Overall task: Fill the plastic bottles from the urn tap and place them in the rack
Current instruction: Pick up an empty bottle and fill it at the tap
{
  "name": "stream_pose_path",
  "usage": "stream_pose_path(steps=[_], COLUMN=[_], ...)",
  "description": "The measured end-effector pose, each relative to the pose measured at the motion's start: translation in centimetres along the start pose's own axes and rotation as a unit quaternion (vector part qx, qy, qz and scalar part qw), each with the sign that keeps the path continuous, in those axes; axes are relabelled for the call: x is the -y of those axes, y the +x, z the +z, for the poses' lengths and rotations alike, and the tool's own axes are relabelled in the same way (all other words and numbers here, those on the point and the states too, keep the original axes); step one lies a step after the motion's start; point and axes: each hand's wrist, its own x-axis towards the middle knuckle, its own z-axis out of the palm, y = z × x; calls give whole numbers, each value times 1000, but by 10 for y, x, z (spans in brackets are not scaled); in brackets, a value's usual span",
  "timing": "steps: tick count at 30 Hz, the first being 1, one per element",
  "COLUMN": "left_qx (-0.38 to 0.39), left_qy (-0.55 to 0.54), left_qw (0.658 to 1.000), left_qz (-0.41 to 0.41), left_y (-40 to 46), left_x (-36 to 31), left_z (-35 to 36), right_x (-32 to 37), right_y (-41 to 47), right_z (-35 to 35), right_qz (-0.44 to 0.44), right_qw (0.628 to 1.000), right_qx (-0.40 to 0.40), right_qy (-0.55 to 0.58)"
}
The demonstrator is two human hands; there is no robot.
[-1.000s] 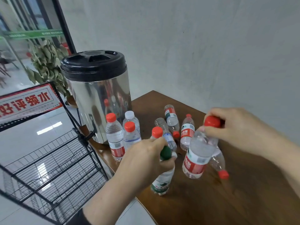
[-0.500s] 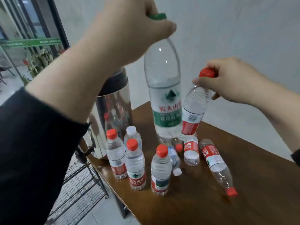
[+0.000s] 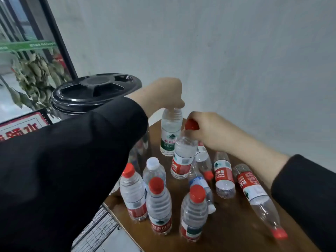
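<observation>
My left hand (image 3: 166, 94) grips the top of a tall green-label bottle (image 3: 170, 132), which stands upright at the back of the table beside the urn (image 3: 94, 91). My right hand (image 3: 211, 130) pinches the red cap of a red-label bottle (image 3: 182, 159), held tilted just above the table in front of the green-label one. Several small bottles with red or white caps stand upright near the table's front edge (image 3: 158, 204). Others lie on their sides to the right (image 3: 254, 193). The urn tap is hidden behind my left sleeve.
The brown wooden table (image 3: 227, 233) sits against a grey wall. A black wire rack (image 3: 101, 228) with a red-and-white sign (image 3: 21, 129) stands left of the table, below its edge. A leafy plant (image 3: 34, 73) is behind the urn by a glass door.
My left hand has lowered the green-label bottle from high in the air onto the back of the table. My right hand has brought the red-label bottle down toward the table.
</observation>
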Motion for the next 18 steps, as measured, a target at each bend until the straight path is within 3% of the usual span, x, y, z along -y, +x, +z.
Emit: stream_pose_path(steps=[7,18], left_qx=[132,199], left_qy=[26,92], left_qw=[991,975], left_qz=[6,30], left_y=[15,23], left_x=[16,15], left_z=[54,88], right_x=[-5,-8], right_y=[12,12], right_z=[50,65], right_qz=[-21,-28], right_qw=[998,996], right_qx=[64,85], right_qy=[10,20])
